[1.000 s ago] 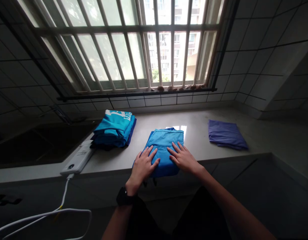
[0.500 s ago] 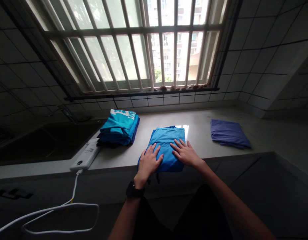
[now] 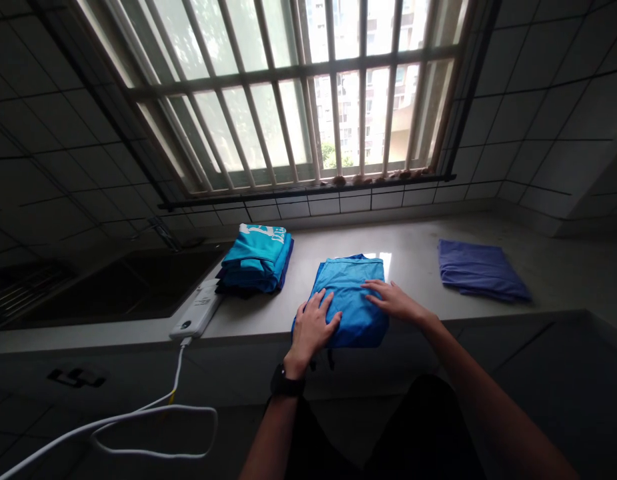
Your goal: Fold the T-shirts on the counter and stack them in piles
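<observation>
A folded blue cloth (image 3: 351,273) lies at the front edge of the counter, its near end reaching slightly over the edge. Darker blue fabric shows along its left and back sides. My left hand (image 3: 313,327) rests flat on its left part, fingers spread. On its right side, my right hand (image 3: 395,300) touches the fabric with extended fingers, the palm partly past the cloth's edge. Left of it sits a stack of folded clothes (image 3: 258,257), teal with white lettering on top. A folded purple cloth (image 3: 478,269) lies apart on the right.
A white power strip (image 3: 198,310) with a white cable (image 3: 178,373) hanging down lies beside a dark sink (image 3: 138,287) at left. The pale counter (image 3: 408,240) runs beneath a barred window (image 3: 298,73). Several small brownish objects line the sill.
The view has shifted, so everything appears farther right. My right hand has slid outward to the cloth's right edge and turned more sideways. My left hand stays on the cloth.
</observation>
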Tool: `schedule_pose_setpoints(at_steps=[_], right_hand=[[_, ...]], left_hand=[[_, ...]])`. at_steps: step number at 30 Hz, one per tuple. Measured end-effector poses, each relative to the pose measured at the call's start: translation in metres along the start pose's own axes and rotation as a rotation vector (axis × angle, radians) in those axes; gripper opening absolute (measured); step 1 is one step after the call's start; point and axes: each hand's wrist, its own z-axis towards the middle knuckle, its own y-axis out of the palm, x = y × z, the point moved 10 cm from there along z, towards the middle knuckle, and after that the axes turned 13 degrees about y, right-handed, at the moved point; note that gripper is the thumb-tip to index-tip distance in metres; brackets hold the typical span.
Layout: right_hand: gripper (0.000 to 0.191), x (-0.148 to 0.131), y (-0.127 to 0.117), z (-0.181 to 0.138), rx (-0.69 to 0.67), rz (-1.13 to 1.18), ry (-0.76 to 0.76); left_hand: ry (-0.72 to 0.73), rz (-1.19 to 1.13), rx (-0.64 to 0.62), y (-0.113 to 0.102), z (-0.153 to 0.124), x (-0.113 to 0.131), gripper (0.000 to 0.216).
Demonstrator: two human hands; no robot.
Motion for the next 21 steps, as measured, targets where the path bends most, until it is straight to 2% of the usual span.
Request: schedule_pose_setpoints(at_steps=[1, 4, 6, 8, 12, 16, 19, 21], right_hand=[[0.044, 0.012, -0.013, 0.01, 0.051, 0.051, 0.068], [0.047, 0.052, -0.045, 0.041, 0.198, 0.074, 0.396], [0.051, 0.062, -0.049, 0.06, 0.188, 0.081, 0.528], [0.045, 0.055, -0.041, 0.078, 0.124, 0.178, 0.552], [0.014, 0.025, -0.014, 0.098, -0.008, 0.424, 0.519], [0.013, -0.016, 0.003, 0.105, -0.157, 0.748, 0.369], [0.009, -0.058, -0.019, 0.114, -0.207, 1.053, 0.183], [0.014, -0.093, -0.053, 0.124, -0.183, 1.192, 0.011]], left_hand=[[-0.067, -0.011, 0.041, -0.004, -0.003, -0.007, 0.057], [-0.281, -0.049, 0.149, -0.013, -0.014, -0.029, 0.066], [-0.299, -0.165, 0.155, -0.011, -0.015, -0.031, 0.058], [-0.256, -0.333, 0.161, -0.007, -0.01, -0.025, 0.047], [-0.18, -0.589, 0.259, -0.014, -0.008, -0.019, 0.051], [-0.115, -0.721, 0.344, -0.027, -0.014, -0.032, 0.052], [-0.1, -0.737, 0.399, -0.054, -0.016, -0.055, 0.044], [-0.13, -0.678, 0.5, -0.091, -0.017, -0.077, 0.035]])
